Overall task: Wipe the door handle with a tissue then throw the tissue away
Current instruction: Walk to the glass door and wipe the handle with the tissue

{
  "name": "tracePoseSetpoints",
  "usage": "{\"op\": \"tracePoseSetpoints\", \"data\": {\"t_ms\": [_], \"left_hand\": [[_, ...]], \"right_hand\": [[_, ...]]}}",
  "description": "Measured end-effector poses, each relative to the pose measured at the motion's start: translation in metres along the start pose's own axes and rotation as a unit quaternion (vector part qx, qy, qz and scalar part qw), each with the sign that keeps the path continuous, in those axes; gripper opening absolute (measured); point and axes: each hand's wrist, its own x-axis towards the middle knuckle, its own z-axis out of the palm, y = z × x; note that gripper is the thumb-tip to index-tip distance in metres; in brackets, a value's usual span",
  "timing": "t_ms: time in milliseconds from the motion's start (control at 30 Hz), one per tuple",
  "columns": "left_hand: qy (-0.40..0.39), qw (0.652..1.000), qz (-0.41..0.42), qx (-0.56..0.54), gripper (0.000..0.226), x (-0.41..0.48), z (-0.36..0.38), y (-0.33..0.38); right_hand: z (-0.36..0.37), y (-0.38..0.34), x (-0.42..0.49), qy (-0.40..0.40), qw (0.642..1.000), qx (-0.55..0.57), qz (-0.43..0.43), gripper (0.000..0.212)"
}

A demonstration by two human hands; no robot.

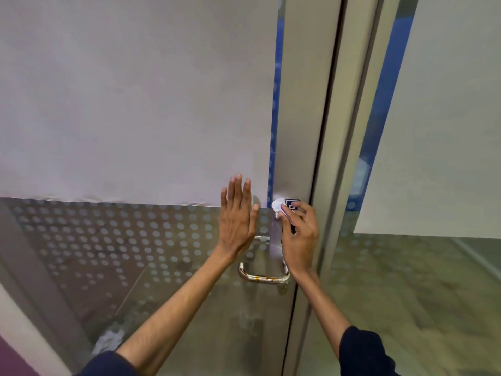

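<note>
A metal door handle (pixel 261 278) curves out from the steel frame of a glass door, low in the middle of the head view. My right hand (pixel 299 240) is above it, shut on a crumpled white tissue (pixel 278 207) that it presses against the top of the handle's upright plate, next to a small dark sign (pixel 293 203). My left hand (pixel 237 221) lies flat on the glass just left of the handle, fingers spread and pointing up, holding nothing.
A large white sheet (pixel 135 99) covers the upper glass of the door (pixel 122 240), which has a dotted frosted pattern below. The metal door frame (pixel 333 158) runs upright right of the handle. Crumpled white paper (pixel 108 341) shows through the glass at lower left.
</note>
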Motion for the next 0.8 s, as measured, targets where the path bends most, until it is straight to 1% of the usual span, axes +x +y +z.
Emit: {"op": "tracePoseSetpoints", "data": {"t_ms": [67, 167, 267, 533, 633, 733, 800], "left_hand": [[-0.002, 1.000, 0.005, 0.000, 0.061, 0.001, 0.008, -0.004], [-0.002, 1.000, 0.005, -0.012, 0.059, 0.003, 0.016, -0.007], [0.019, 1.000, 0.009, -0.002, 0.057, 0.004, 0.024, -0.011], [0.080, 0.996, 0.013, 0.030, 0.059, 0.007, 0.044, -0.016], [0.092, 0.995, 0.018, 0.041, 0.060, 0.007, 0.047, -0.018], [0.095, 0.994, 0.019, 0.041, 0.062, 0.007, 0.049, -0.018], [0.093, 0.995, 0.019, 0.041, 0.061, 0.008, 0.049, -0.018]], "right_hand": [[0.007, 0.006, -0.001, -0.006, 0.999, -0.041, -0.027, 0.028], [0.012, 0.016, 0.001, -0.041, 0.986, -0.140, -0.076, 0.042], [0.016, 0.023, 0.003, -0.043, 0.974, -0.202, -0.094, 0.042], [0.023, 0.040, -0.003, -0.013, 0.972, -0.191, -0.134, 0.043], [0.023, 0.048, -0.012, -0.005, 0.972, -0.188, -0.142, 0.045], [0.019, 0.055, -0.027, -0.033, 0.970, -0.203, -0.128, 0.030], [0.018, 0.057, -0.032, -0.043, 0.971, -0.207, -0.116, 0.028]]}}
